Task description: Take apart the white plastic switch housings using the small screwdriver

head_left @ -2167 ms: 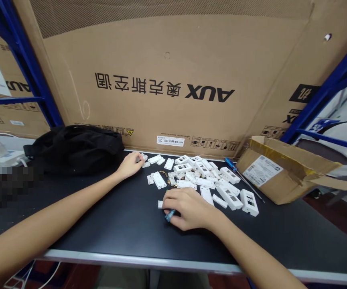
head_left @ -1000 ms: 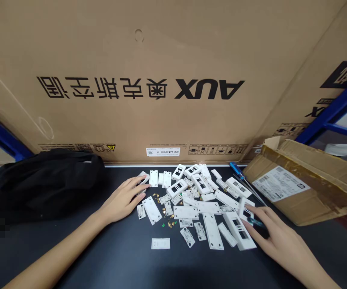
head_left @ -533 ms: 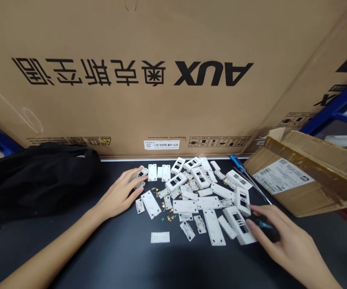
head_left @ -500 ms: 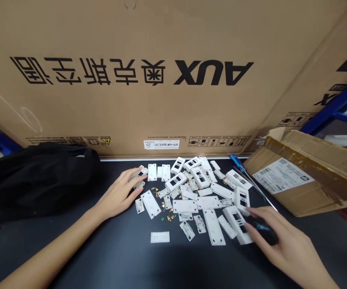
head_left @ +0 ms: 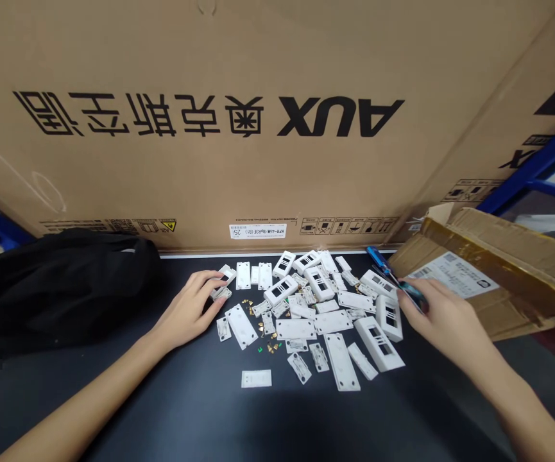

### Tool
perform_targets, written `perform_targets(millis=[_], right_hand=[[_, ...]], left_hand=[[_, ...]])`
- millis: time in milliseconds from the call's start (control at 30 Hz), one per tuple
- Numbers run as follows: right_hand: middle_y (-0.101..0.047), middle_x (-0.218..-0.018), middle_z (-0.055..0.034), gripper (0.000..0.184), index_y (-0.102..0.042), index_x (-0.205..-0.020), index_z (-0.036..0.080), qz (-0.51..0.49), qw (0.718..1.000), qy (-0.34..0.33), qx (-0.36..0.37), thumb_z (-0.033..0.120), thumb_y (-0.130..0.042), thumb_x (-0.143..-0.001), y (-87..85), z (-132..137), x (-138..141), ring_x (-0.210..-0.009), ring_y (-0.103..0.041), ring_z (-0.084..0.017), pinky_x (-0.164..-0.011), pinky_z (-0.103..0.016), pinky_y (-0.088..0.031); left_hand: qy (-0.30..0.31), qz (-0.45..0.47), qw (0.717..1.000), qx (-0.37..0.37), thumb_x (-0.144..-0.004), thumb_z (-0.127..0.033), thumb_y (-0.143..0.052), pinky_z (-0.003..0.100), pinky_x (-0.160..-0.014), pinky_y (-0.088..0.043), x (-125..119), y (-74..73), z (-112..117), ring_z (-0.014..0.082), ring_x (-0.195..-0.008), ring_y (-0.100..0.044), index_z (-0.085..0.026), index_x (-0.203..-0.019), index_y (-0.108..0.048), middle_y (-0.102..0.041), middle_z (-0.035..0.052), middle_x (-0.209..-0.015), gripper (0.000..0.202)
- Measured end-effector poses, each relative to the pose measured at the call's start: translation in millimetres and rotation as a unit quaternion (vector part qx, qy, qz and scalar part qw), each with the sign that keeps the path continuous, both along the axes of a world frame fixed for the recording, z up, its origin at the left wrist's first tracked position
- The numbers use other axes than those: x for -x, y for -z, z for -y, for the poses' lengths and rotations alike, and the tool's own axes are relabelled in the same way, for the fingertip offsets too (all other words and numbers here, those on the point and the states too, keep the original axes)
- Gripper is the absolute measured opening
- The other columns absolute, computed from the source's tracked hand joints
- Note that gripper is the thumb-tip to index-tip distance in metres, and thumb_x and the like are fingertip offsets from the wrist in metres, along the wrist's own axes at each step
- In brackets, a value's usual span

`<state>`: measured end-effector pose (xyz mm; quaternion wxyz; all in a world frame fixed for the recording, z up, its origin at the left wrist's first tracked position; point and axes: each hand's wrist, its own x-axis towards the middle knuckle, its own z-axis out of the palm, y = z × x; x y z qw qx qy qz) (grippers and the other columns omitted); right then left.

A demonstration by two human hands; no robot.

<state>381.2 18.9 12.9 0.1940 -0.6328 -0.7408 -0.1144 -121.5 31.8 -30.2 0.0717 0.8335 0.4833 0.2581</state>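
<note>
Many loose white plastic power-strip parts lie in a heap on the black table. My left hand [head_left: 194,307] rests at the heap's left side, fingers apart and curved, touching a white slotted cover [head_left: 228,274] without visibly gripping it. A small white insert [head_left: 221,294] lies between its thumb and fingers. My right hand [head_left: 443,314] is closed around a dark handled object [head_left: 414,294] with teal marks; its kind is partly hidden. It is beside a blue-handled screwdriver [head_left: 377,258] and above a slotted cover [head_left: 389,317]. Another slotted cover [head_left: 378,344] lies nearer me.
Small brass contacts [head_left: 272,348] and green bits are scattered among the white parts. A single white plate [head_left: 256,378] lies nearer me. An open cardboard box [head_left: 512,256] stands at right, a black cloth bag [head_left: 65,289] at left. A large carton [head_left: 210,179] walls off the back.
My right hand has moved away from me with the dark object, from the near slotted cover to beside the blue-handled screwdriver. The near cover has shifted slightly. My left hand has stayed almost still.
</note>
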Motion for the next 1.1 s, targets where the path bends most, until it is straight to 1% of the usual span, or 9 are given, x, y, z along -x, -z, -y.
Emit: perform_targets(millis=[100, 167, 333, 433, 533, 700, 833, 933, 1100], right_hand=[[-0.072, -0.099, -0.0178, 0.041, -0.071, -0.101, 0.013, 0.049, 0.995, -0.01, 0.088, 0.04, -0.041, -0.097, 1.3, -28.1, 2.2, -0.088, -0.071, -0.032, -0.081, -0.044, -0.055], [-0.07, -0.102, -0.0184, 0.041, -0.072, -0.1, 0.012, 0.071, 0.99, -0.013, 0.124, 0.04, -0.043, -0.097, 4.8, -39.1, 6.8, -0.089, -0.071, -0.032, -0.081, -0.043, -0.055], [-0.068, -0.108, -0.0177, 0.038, -0.073, -0.105, 0.013, 0.08, 0.986, -0.024, 0.142, 0.04, -0.046, -0.098, 7.4, -47.5, 19.9, -0.094, -0.071, -0.031, -0.082, -0.04, -0.055], [-0.067, -0.11, -0.0171, 0.04, -0.072, -0.109, 0.013, 0.065, 0.99, 0.001, 0.125, 0.041, -0.045, -0.099, 8.6, -44.9, 26.7, -0.091, -0.072, -0.029, -0.08, -0.039, -0.056], [-0.064, -0.116, -0.0171, 0.044, -0.071, -0.118, 0.014, 0.053, 0.994, 0.024, 0.095, 0.044, -0.044, -0.1, 15.3, -40.5, 30.4, -0.087, -0.073, -0.029, -0.076, -0.04, -0.057], [-0.06, -0.121, -0.0184, 0.048, -0.068, -0.125, 0.012, 0.018, 0.998, 0.021, 0.064, 0.045, -0.043, -0.1, 28.5, -40.7, 25.4, -0.091, -0.072, -0.031, -0.079, -0.044, -0.059], [-0.061, -0.118, -0.0175, 0.043, -0.069, -0.119, 0.013, -0.014, 1.0, -0.002, 0.025, 0.042, -0.044, -0.099, 31.9, -47.4, 16.1, -0.097, -0.071, -0.031, -0.084, -0.043, -0.058], [-0.062, -0.116, -0.017, 0.039, -0.069, -0.113, 0.013, -0.026, 1.0, -0.016, 0.0, 0.04, -0.044, -0.099, 33.5, -50.3, 9.9, -0.101, -0.069, -0.031, -0.088, -0.042, -0.056], [-0.066, -0.116, -0.0165, 0.036, -0.07, -0.107, 0.015, -0.018, 0.999, -0.033, 0.013, 0.04, -0.045, -0.098, 42.0, -48.7, 4.6, -0.105, -0.068, -0.033, -0.095, -0.045, -0.054]], left_hand=[[-0.002, 0.003, 1.0, 0.002, -0.102, -0.035, -0.052, 0.05, -0.108, -0.047, -0.8, -1.0, 0.5, 0.0302, -0.128, -0.053, -0.026, -0.124, -0.058, -0.057, 0.0094, -0.135, 0.025], [-0.004, 0.007, 1.0, 0.005, -0.102, -0.035, -0.052, 0.05, -0.108, -0.047, -1.5, -2.0, 0.8, 0.0303, -0.128, -0.053, -0.027, -0.124, -0.058, -0.058, 0.0089, -0.134, 0.025], [-0.009, 0.011, 1.0, 0.002, -0.101, -0.034, -0.052, 0.051, -0.11, -0.046, -1.5, -3.6, 1.2, 0.0305, -0.128, -0.053, -0.026, -0.123, -0.059, -0.058, 0.0085, -0.134, 0.024], [-0.012, 0.015, 1.0, -0.002, -0.101, -0.034, -0.053, 0.051, -0.109, -0.046, -0.2, -2.9, 0.9, 0.0306, -0.128, -0.052, -0.026, -0.123, -0.059, -0.058, 0.0086, -0.134, 0.024], [-0.014, 0.022, 1.0, -0.01, -0.102, -0.033, -0.052, 0.05, -0.107, -0.045, 1.9, -1.5, -0.2, 0.0295, -0.126, -0.052, -0.026, -0.122, -0.058, -0.058, 0.0087, -0.132, 0.023], [-0.03, 0.058, 0.997, -0.052, -0.103, -0.029, -0.051, 0.048, -0.105, -0.045, 5.7, -0.1, -2.4, 0.0272, -0.121, -0.053, -0.023, -0.12, -0.057, -0.059, 0.0096, -0.127, 0.019], [-0.04, 0.078, 0.993, -0.079, -0.103, -0.027, -0.05, 0.045, -0.102, -0.047, 6.9, -2.1, -3.5, 0.0253, -0.118, -0.055, -0.023, -0.118, -0.056, -0.06, 0.0091, -0.121, 0.016], [-0.041, 0.077, 0.992, -0.086, -0.104, -0.027, -0.049, 0.045, -0.102, -0.048, 6.8, -3.4, -4.6, 0.0251, -0.117, -0.056, -0.023, -0.118, -0.057, -0.061, 0.0092, -0.12, 0.017], [-0.034, 0.052, 0.996, -0.068, -0.104, -0.028, -0.048, 0.046, -0.103, -0.048, 5.0, -1.5, -5.3, 0.0262, -0.119, -0.056, -0.022, -0.117, -0.059, -0.063, 0.01, -0.123, 0.018]])
